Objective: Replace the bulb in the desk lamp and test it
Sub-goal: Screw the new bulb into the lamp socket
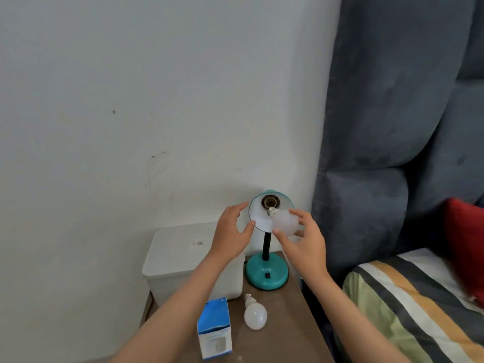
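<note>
A teal desk lamp point(266, 273) stands at the back of a brown bedside table point(282, 323), its shade point(258, 218) tilted toward me with the bare socket point(269, 201) showing. My right hand point(303, 244) holds a white bulb point(285, 221) by its globe, the screw base pointing at the socket and just short of it. My left hand point(231, 231) is open, fingers spread beside the shade's left rim, the thumb close to or touching it. A second white bulb point(255, 314) lies on the table.
A blue and white bulb box point(214, 331) stands near the table's front. A white lidded bin point(183, 263) sits left of the lamp. A bed with a striped cover point(408, 305), red pillow point(465, 247) and blue padded headboard point(379, 127) is on the right.
</note>
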The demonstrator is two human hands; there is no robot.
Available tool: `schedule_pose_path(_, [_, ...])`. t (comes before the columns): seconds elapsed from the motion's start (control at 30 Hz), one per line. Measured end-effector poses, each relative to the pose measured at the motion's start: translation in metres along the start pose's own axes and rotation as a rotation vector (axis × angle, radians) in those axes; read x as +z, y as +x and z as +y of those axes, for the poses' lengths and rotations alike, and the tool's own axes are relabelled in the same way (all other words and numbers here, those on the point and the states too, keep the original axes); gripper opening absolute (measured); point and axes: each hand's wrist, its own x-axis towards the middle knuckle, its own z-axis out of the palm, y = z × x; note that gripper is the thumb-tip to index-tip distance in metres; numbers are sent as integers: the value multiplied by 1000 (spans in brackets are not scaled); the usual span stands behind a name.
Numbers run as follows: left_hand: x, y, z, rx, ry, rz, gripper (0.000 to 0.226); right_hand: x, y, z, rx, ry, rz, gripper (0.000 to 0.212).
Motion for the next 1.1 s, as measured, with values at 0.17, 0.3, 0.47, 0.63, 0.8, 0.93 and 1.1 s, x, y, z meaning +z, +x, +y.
schedule_pose_path(0.17, [15,22,1,39,-48,58,39,20,11,12,-110,-106,86,48])
schedule_pose_path(0.3, [27,31,4,31,-135,122,37,37,15,17,-143,-148,111,48])
schedule_pose_path(0.47, [36,38,3,-6,-196,199,34,51,25,26,-159,-199,106,50])
schedule_pose_path(0.63, [41,43,-1,4,-151,274,34,60,33,34,-135,-225,85,50])
schedule_pose_path(0.8, [40,48,-7,10,-138,269,35,65,38,38,-116,-234,77,48])
schedule_pose_path(0.93, [38,50,-11,25,-130,271,36,69,34,39,-151,-321,76,42])
schedule_pose_path(1.1, [37,50,-11,39,-128,265,36,71,29,43,-95,-370,36,51])
